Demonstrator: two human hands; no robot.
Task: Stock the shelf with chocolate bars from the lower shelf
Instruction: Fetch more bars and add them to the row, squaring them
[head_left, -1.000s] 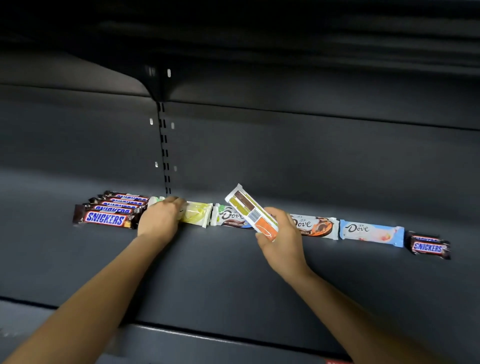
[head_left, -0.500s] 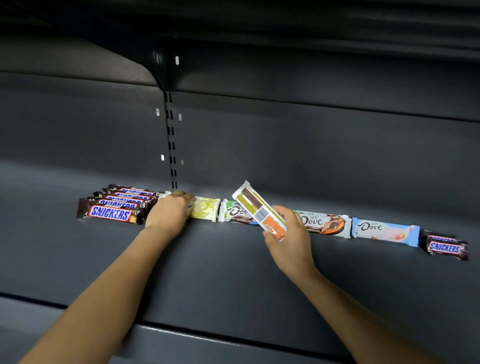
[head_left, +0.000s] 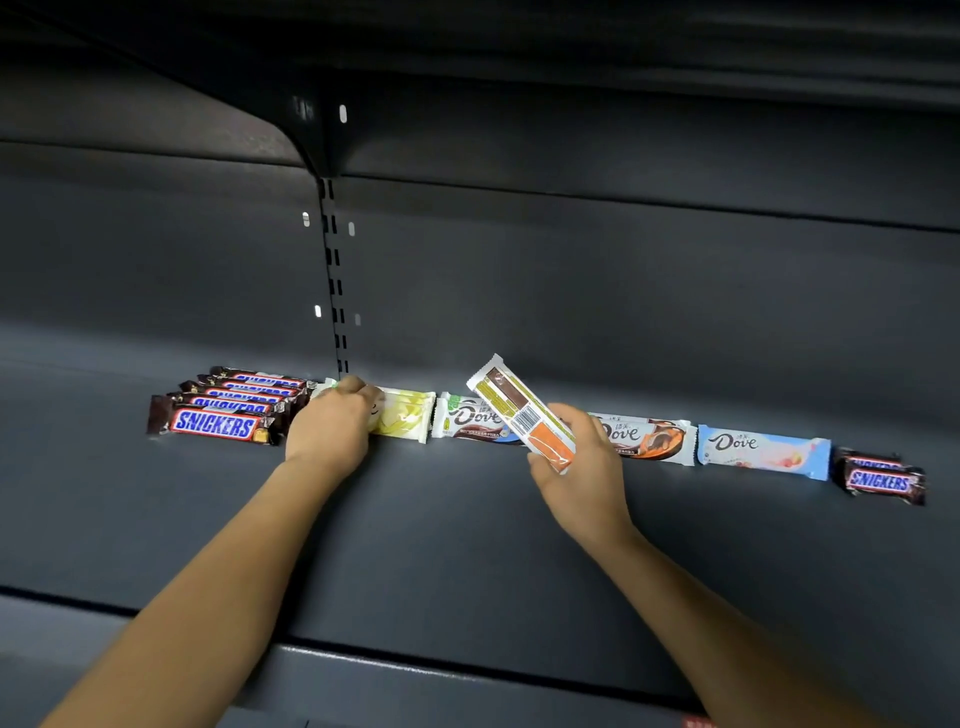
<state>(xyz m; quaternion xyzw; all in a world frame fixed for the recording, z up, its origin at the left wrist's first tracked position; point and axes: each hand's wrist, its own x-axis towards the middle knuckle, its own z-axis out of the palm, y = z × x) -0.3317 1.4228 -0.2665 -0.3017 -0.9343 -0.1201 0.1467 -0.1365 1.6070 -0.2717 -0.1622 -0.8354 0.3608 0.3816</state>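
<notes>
Orange-white bar (head_left: 522, 413) tilted in right grip (head_left: 582, 473) | left grip (head_left: 330, 426) clasps yellow bar (head_left: 408, 418) on shelf (head_left: 467, 530)

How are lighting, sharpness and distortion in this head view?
Head view: dim, brightest on the back panel; Snickers stack and blue Dove bar lettering sharp; orange-ended bar in the right hand crisp, no glare; left hand gripping the pale yellow bar sharp; wide-angle bows the shelf edge.

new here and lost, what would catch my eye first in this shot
The right hand holds a white-and-orange bar tilted up above the row's middle. The left hand grips a yellow-green bar beside the Snickers stack at left. Dove bars line the dark shelf rightward.
</notes>
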